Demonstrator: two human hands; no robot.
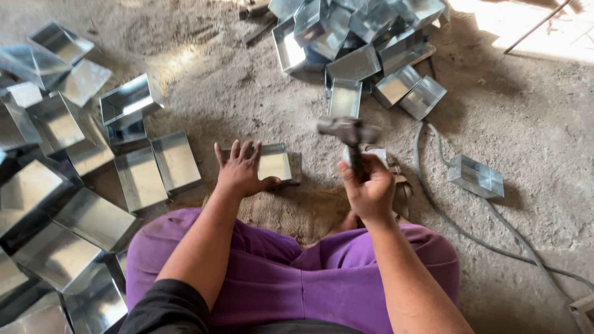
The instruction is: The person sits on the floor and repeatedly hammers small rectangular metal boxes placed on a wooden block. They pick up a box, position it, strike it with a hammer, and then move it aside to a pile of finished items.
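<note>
A small open sheet-metal box [274, 164] lies on the dusty floor in front of my purple-clad knees. My left hand [240, 171] rests flat against its left side, fingers spread, thumb along the near edge. My right hand [368, 185] grips the handle of a hammer, whose blurred metal head [348, 130] is raised above and to the right of the box. A piece of brown sacking [291, 213] lies under the box and my legs.
Several shiny metal boxes are stacked along the left [55, 185] and heaped at the top centre [359, 43]. One box [475, 176] sits alone at the right. A grey cable [458, 226] curves across the floor on the right.
</note>
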